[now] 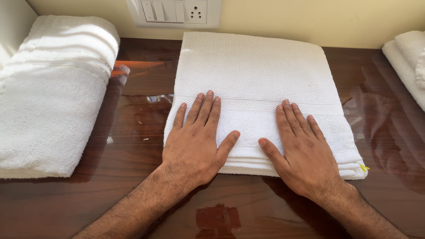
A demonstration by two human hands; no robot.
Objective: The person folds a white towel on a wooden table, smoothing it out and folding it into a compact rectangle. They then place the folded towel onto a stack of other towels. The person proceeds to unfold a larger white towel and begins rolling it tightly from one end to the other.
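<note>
Both hands flat, fingers spread, gripping nothing: left hand (197, 141) and right hand (299, 148) press the near edge of the folded white terry towel (256, 84) mid glossy brown wooden counter (133, 132), probably flattening its layers.

Both hands lying flat on the folded white towel (254, 84), left hand (198, 141) & right hand (301, 150) taking up its near half; far half sitting bare. Gap betw. the thumbs staying open over the towel's front edge. Dark glossy table (133, 132) showing a free strip left of the towel, ending at the big folded towel (48, 97). Wider bare strip on the right, closing at the towel stack (407, 62) by the frame edge. Near edge open except for both forearms. Behind, wall w/ switch plate (175, 12) blocking any reach past the towel.
</note>
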